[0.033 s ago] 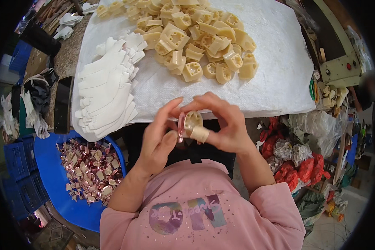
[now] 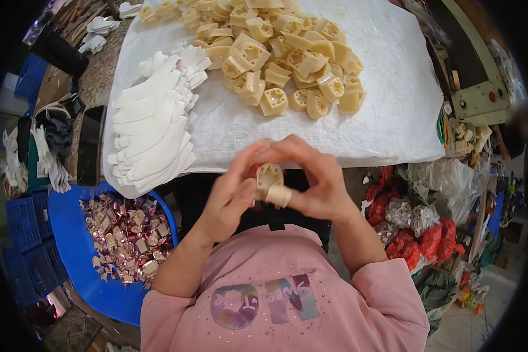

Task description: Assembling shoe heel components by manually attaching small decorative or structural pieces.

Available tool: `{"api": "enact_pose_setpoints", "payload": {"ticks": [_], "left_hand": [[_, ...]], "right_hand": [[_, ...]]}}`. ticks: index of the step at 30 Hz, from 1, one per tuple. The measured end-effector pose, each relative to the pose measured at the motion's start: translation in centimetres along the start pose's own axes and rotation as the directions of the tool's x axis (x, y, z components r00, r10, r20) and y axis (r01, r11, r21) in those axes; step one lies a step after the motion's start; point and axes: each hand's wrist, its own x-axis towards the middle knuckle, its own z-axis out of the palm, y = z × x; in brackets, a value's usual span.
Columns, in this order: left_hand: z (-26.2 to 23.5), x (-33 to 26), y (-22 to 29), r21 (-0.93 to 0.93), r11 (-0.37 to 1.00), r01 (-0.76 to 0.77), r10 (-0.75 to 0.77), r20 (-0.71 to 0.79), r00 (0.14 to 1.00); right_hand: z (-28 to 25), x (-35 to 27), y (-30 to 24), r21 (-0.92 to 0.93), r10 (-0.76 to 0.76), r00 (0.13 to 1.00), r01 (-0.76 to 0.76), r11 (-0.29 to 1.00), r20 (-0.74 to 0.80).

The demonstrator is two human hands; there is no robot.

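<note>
Above my lap, just off the table's front edge, both hands hold a cream plastic heel block (image 2: 270,176) with its hollow, holed end showing. A shiny pinkish-red strip shows along the block's left side, partly hidden by fingers. My left hand (image 2: 233,190) is closed on that side, slightly blurred. From the right, my right hand (image 2: 317,179) grips it, fingers arched over the top and thumb below. A cream band (image 2: 278,196) sits at the right thumb tip; whether it is a wrap or part of the block, I cannot tell.
More cream heel blocks (image 2: 276,64) are heaped on the white-covered table (image 2: 393,117). To their left lies a stack of white flat pieces (image 2: 149,123). A blue tub (image 2: 70,234) at lower left holds shiny pink pieces (image 2: 129,240). Red plastic bags (image 2: 431,240) lie at right.
My left fingers have closed in around the block's left side, covering more of the pinkish-red strip. The block has turned slightly and shifted a little down and left.
</note>
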Motion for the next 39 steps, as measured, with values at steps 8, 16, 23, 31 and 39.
{"api": "enact_pose_setpoints", "payload": {"ticks": [8, 16, 23, 31, 39], "left_hand": [[0.9, -0.1, -1.0, -0.273, 0.923, 0.27, -0.274, 0.026, 0.961], [2.8, 0.6, 0.2, -0.222, 0.966, 0.13, -0.151, -0.079, 0.985], [2.9, 0.1, -0.4, -0.064, 0.997, 0.049, -0.056, -0.115, 0.992], [2.7, 0.9, -0.6, -0.052, 0.999, 0.001, -0.017, -0.307, 0.951], [3.1, 0.7, -0.7, 0.027, 0.999, -0.035, 0.041, -0.283, 0.958]], "right_hand": [[2.0, -0.7, 1.0, -0.169, -0.079, 0.991, 0.06, 0.984, -0.107], [1.3, 1.6, 0.5, 0.551, 0.512, 0.799, -0.594, 0.587, 0.316], [2.6, -0.4, 1.0, 0.494, 0.387, 0.903, -0.425, 0.758, 0.183], [5.8, -1.5, 1.2, 0.639, 0.255, 0.963, -0.139, 0.756, -0.092], [5.4, -0.9, 1.9, 0.239, -0.018, 0.98, 0.065, 0.969, -0.196]]}}
